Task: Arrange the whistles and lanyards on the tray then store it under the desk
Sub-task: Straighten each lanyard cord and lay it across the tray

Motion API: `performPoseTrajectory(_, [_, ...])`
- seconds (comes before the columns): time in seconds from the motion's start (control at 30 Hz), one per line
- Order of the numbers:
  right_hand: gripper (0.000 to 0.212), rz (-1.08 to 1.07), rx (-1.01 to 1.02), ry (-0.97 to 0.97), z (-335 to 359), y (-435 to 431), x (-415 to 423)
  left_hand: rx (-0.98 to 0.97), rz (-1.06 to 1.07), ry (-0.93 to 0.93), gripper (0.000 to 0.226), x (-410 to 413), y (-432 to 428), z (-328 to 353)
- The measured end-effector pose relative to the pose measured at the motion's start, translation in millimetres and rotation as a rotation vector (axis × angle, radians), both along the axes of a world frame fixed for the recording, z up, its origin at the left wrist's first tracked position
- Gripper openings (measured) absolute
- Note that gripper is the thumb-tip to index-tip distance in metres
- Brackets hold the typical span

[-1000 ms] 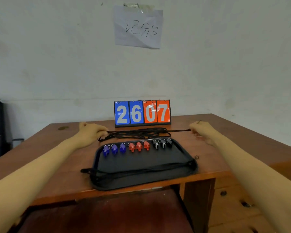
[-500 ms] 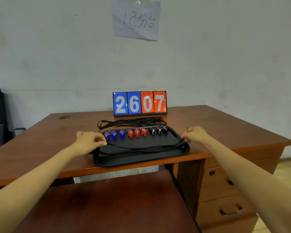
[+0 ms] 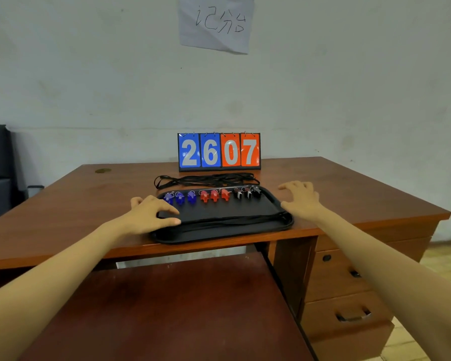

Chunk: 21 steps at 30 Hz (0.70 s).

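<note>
Plain office: wooden desk (image 3: pixel 349 188) with drawers (image 3: pixel 349 303), scoreboard (image 3: pixel 218 151).

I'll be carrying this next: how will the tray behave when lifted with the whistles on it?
The tray looks thin, flat and stiff, so it should lift level. Its rim is shallow and the whistles sit loose in a row, so a tilt would probably slide them. The lanyards along its near edge could slip off.
</note>
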State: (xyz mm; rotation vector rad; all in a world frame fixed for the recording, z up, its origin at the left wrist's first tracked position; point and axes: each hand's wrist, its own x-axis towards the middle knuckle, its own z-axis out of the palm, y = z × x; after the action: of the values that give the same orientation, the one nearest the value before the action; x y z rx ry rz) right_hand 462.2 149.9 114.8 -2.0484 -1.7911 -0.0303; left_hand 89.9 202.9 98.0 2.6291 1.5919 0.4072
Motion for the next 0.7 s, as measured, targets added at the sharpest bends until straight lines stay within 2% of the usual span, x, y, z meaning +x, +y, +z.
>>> performPoseTrajectory(0.1, [0.039,0.11,-0.106,-0.253,-4.1,-2.4,-4.8,-0.023,-0.029,0.018,0.037,2.3,-2.2,-3.0])
performPoseTrajectory(0.17, [0.035,0.126,-0.172,-0.321,-8.0,-2.7,-5.5,-0.024,-0.03,0.012,0.033,1.0,-2.8,-5.9])
performPoseTrajectory(0.33, [0.029,0.125,-0.191,-0.276,-12.3,-3.6,-1.5,-0.016,-0.006,-0.022,0.024,0.2,-4.6,-6.4])
performPoseTrajectory(0.53, [0.032,0.207,-0.11,-0.203,-5.9,6.2,-12.6,-0.02,-0.024,-0.047,0.038,3.8,-0.4,2.5])
performPoseTrajectory(0.7, [0.03,0.338,-0.073,-0.045,5.8,32.7,-34.7,0.061,-0.039,-0.117,0.036,22.1,25.5,28.4])
